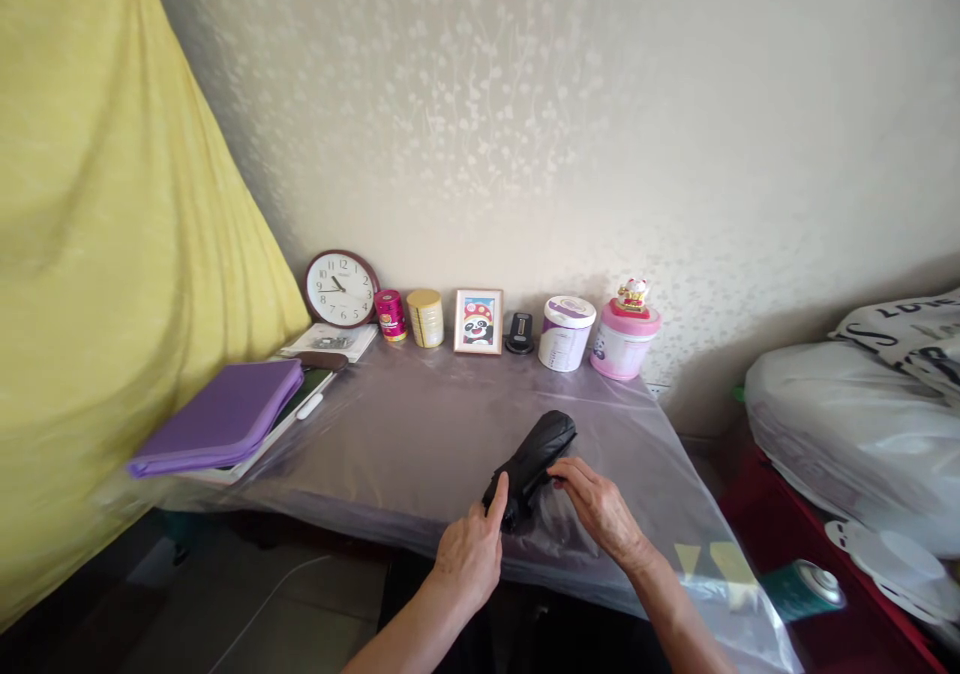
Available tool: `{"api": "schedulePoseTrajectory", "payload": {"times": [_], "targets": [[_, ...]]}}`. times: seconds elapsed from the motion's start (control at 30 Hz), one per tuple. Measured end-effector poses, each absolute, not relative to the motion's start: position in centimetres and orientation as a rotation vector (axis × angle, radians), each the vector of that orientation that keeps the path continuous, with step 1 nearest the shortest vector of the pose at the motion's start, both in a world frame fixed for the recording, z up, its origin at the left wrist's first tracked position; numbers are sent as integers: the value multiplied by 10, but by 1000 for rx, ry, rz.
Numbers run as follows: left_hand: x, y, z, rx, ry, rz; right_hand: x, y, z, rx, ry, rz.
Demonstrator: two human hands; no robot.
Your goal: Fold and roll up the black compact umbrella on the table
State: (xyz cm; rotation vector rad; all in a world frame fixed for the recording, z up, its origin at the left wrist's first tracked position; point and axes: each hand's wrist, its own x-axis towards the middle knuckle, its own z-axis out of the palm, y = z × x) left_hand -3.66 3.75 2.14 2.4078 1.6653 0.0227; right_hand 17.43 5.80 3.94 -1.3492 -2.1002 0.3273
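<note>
A black folded umbrella [541,451] lies slantwise near the front edge of the table, its wider end pointing away to the right. Its near end is in my left hand [474,546], with the index finger stretched along the fabric and the other fingers curled around it. My right hand [600,510] is at the umbrella's right side, fingertips pinched together at the edge of the fabric. Whether they hold a fold or a strap is too small to tell. The part under my left hand is hidden.
Along the wall stand a clock [341,290], a pink can [391,315], a yellow canister [426,318], a panda picture frame [478,322], a small black device [520,333] and two tubs [566,335]. A purple folder [221,414] lies left. Bags [847,424] are at right.
</note>
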Motion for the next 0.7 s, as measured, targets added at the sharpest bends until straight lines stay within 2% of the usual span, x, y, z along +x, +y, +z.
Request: {"api": "schedulePoseTrajectory", "payload": {"times": [0.33, 0.7], "targets": [[-34, 36, 13, 2557, 1742, -78, 159, 104, 45, -1108, -2377, 314], [-33, 36, 9, 2545, 1751, -99, 147, 131, 51, -1248, -2440, 559]]}}
